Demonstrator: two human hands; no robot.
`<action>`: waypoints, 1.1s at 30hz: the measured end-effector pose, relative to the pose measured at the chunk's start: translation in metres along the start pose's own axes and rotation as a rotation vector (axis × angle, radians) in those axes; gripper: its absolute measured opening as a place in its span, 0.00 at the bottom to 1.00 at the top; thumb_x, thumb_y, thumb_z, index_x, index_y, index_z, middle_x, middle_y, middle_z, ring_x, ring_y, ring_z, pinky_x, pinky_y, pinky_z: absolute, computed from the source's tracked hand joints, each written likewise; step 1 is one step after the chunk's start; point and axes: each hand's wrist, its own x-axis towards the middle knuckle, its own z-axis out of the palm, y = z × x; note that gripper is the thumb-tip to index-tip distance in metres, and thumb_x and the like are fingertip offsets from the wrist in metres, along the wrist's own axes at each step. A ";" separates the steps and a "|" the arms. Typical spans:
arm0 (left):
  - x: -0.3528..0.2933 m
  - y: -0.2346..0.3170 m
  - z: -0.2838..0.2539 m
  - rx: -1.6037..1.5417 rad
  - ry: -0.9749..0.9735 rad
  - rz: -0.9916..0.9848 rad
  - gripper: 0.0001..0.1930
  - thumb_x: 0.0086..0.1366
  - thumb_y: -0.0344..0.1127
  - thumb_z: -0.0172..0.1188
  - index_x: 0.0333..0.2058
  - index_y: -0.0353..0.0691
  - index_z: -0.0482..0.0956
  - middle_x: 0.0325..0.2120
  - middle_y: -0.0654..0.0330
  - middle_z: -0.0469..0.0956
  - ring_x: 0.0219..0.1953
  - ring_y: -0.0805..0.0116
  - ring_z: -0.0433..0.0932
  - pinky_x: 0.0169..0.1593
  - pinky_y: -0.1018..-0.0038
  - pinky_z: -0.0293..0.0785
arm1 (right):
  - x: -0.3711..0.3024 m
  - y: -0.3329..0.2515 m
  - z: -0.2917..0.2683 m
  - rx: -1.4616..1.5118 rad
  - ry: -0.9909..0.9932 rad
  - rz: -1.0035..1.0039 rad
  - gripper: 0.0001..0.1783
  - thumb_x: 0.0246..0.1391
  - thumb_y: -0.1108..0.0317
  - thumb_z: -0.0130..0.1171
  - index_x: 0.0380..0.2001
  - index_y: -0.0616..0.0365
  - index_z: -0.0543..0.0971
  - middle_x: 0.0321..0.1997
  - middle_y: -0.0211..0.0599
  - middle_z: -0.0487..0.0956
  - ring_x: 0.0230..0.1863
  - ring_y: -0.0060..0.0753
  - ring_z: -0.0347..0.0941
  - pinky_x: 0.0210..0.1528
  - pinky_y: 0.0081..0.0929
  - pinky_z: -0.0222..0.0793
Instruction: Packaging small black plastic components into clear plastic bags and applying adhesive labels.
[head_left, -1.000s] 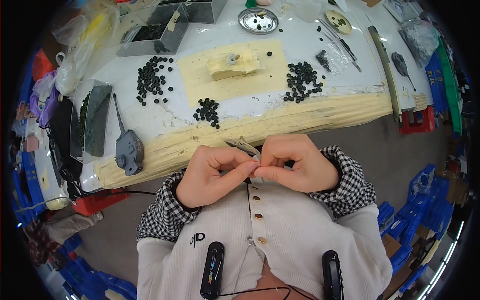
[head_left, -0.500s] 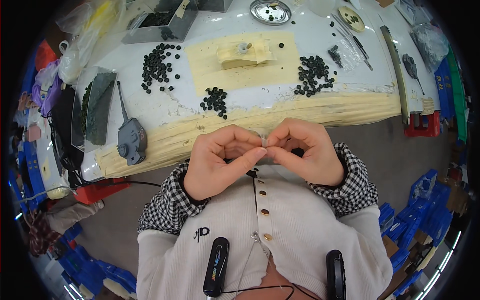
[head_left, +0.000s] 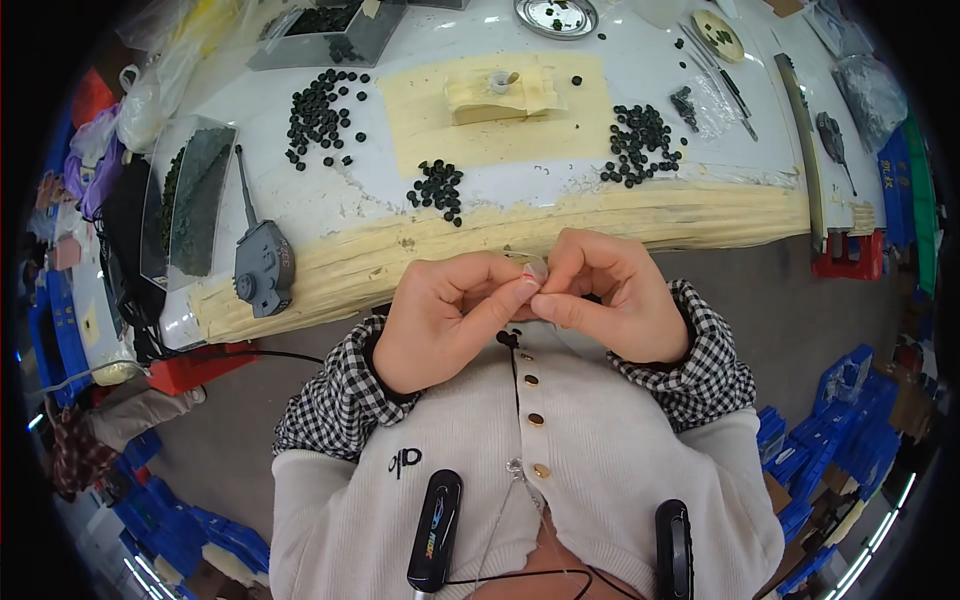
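Observation:
Just in front of the table edge, my left hand [head_left: 450,315] and my right hand [head_left: 625,300] meet fingertip to fingertip. Both are closed in a pinch, thumb against forefinger. A small pale, partly see-through piece [head_left: 535,270] shows between the fingertips, with a thin reddish line beside it. Its kind is too small to make out, and the fingers cover much of it. Beyond the hands, on the table, lies a small pile of black wheel-like parts [head_left: 437,190].
Larger piles of black round parts lie at left [head_left: 322,115] and right [head_left: 640,145]. A paper-covered block [head_left: 500,100] holds a small cup. A grey model tank turret [head_left: 264,265] sits by a clear box [head_left: 190,205]. Tweezers and thin tools [head_left: 725,80] lie far right.
The pale piece now stands up more visibly between my fingertips, and the reddish line has come into sight. My fingers have shifted slightly. The whole view has moved a little.

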 end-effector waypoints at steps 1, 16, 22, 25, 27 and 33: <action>0.000 0.000 0.000 0.001 0.000 0.005 0.08 0.67 0.26 0.52 0.39 0.26 0.76 0.34 0.58 0.79 0.38 0.77 0.78 0.45 0.80 0.76 | 0.000 0.000 -0.001 0.060 -0.009 0.022 0.05 0.53 0.75 0.59 0.29 0.62 0.73 0.29 0.27 0.75 0.29 0.12 0.70 0.29 0.12 0.68; -0.001 -0.002 -0.010 0.188 -0.002 0.032 0.07 0.61 0.28 0.57 0.26 0.33 0.73 0.19 0.65 0.76 0.21 0.83 0.70 0.26 0.83 0.67 | -0.001 -0.014 0.005 -0.784 0.168 -0.413 0.08 0.45 0.82 0.58 0.31 0.61 0.76 0.28 0.34 0.73 0.25 0.24 0.73 0.27 0.18 0.70; 0.001 0.002 -0.007 0.388 0.000 0.229 0.06 0.60 0.29 0.60 0.32 0.32 0.75 0.22 0.64 0.75 0.23 0.81 0.69 0.28 0.83 0.66 | 0.000 -0.016 0.007 -0.954 0.037 -0.320 0.12 0.43 0.85 0.53 0.31 0.60 0.77 0.32 0.39 0.68 0.28 0.34 0.70 0.28 0.27 0.69; 0.007 0.008 -0.020 0.684 0.234 0.545 0.14 0.59 0.30 0.62 0.43 0.32 0.73 0.31 0.60 0.75 0.30 0.78 0.71 0.33 0.83 0.68 | 0.000 -0.023 -0.011 -0.730 0.017 -0.332 0.11 0.45 0.87 0.48 0.31 0.65 0.76 0.34 0.41 0.67 0.31 0.31 0.70 0.29 0.29 0.69; 0.005 0.007 -0.019 0.468 0.344 0.552 0.25 0.61 0.29 0.61 0.55 0.32 0.65 0.44 0.54 0.74 0.42 0.71 0.74 0.44 0.80 0.72 | 0.001 -0.027 -0.024 -0.656 -0.001 -0.380 0.13 0.49 0.87 0.40 0.32 0.71 0.75 0.38 0.42 0.67 0.34 0.30 0.70 0.34 0.26 0.72; 0.003 0.013 -0.022 -0.181 0.100 0.018 0.20 0.64 0.27 0.57 0.53 0.30 0.67 0.43 0.52 0.78 0.44 0.70 0.78 0.47 0.77 0.77 | 0.003 -0.019 -0.015 -0.307 0.046 -0.288 0.17 0.54 0.85 0.38 0.39 0.70 0.77 0.43 0.41 0.66 0.40 0.29 0.69 0.42 0.21 0.72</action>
